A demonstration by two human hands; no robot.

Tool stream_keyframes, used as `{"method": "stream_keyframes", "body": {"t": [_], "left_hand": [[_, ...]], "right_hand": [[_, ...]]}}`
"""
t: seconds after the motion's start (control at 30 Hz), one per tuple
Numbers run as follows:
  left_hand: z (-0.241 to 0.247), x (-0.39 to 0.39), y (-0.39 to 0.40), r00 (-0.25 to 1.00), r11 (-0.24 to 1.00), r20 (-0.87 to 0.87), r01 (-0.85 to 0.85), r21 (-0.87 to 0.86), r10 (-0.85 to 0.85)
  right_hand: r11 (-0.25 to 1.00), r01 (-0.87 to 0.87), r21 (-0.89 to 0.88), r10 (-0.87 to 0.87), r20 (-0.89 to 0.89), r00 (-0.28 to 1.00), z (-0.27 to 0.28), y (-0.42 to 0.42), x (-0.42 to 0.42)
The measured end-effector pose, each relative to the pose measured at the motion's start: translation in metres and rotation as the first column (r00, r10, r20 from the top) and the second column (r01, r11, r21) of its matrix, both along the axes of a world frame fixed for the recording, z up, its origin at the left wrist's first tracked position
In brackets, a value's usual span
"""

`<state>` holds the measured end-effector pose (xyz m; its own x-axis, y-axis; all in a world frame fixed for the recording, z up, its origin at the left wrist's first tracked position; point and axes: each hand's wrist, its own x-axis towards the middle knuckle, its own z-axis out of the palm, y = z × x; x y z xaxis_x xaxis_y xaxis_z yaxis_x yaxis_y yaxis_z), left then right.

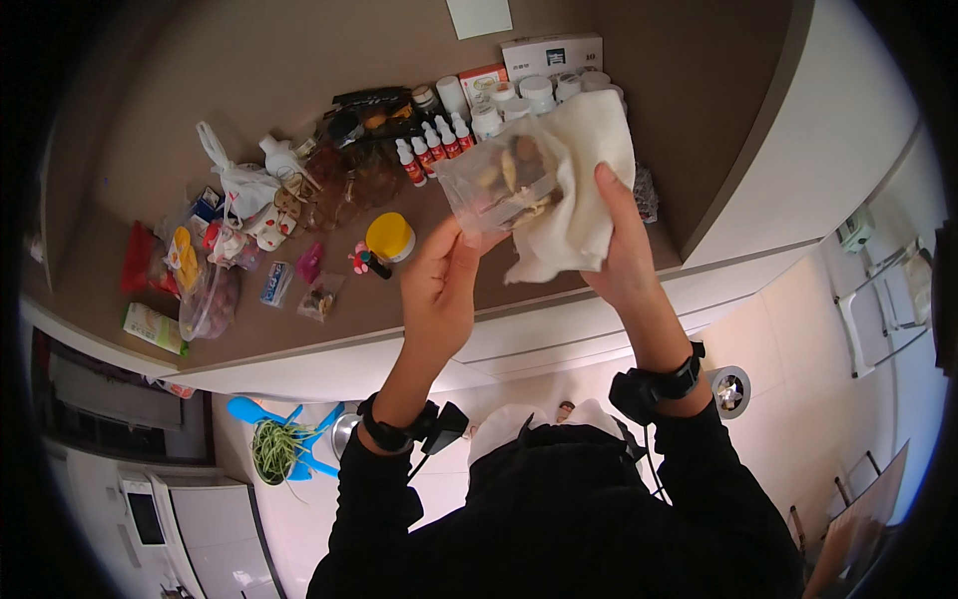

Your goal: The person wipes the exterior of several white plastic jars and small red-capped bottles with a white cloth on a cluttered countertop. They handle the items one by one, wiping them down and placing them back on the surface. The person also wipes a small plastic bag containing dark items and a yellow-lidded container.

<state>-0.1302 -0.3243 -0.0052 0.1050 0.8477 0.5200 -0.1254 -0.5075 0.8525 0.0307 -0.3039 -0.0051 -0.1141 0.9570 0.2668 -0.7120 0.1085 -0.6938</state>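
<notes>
My left hand (449, 288) pinches the lower corner of a clear plastic bag (479, 183) that holds pale and brown dried pieces. A white cloth (584, 172) hangs from my right hand (625, 243), thumb in front and the other fingers hidden behind it. The cloth overlaps the bag's right side; whether the right hand also grips the bag cannot be seen. Both are held up above the shelf's front part. Just left of my left hand stands a round jar with a yellow lid (390, 236), and beside it lies a small pink figure (359, 258).
Several red-and-white dropper bottles (423, 156) and white pill bottles (536, 91) stand behind the bag on the brown shelf (449, 296). Leftward are a pink object (309, 262), small packets (277, 283) and a plastic tub (209, 303). A bin (727, 393) and a potted plant (275, 449) stand below.
</notes>
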Motion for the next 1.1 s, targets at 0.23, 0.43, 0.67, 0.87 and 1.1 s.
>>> {"method": "stream_keyframes", "body": {"t": [0.23, 0.43, 0.67, 0.87, 1.1], "left_hand": [[-0.008, -0.011, -0.019, 0.987, 0.992, -0.136, 0.092, 0.087, -0.08], [0.009, -0.009, -0.028, 0.991, 0.954, 0.034, 0.133, -0.27, -0.128], [0.004, -0.021, -0.027, 0.996, 0.978, 0.048, 0.082, -0.192, -0.074], [-0.005, -0.04, -0.022, 0.982, 0.975, 0.122, 0.162, -0.155, -0.143], [0.011, -0.045, -0.012, 0.822, 0.776, -0.344, -0.176, 0.606, 0.455]], "right_hand": [[0.959, 0.19, 0.209, -0.238, 0.238, 0.941, -0.007, -0.017, -0.006], [0.922, 0.246, 0.298, -0.34, 0.323, 0.883, -0.003, -0.032, -0.017], [0.962, 0.198, 0.19, -0.251, 0.322, 0.913, -0.003, -0.037, -0.018], [0.974, 0.191, 0.119, -0.208, 0.147, 0.967, -0.002, -0.036, -0.022], [0.989, 0.03, 0.146, -0.068, 0.263, 0.962, -0.011, -0.022, -0.022]]}}
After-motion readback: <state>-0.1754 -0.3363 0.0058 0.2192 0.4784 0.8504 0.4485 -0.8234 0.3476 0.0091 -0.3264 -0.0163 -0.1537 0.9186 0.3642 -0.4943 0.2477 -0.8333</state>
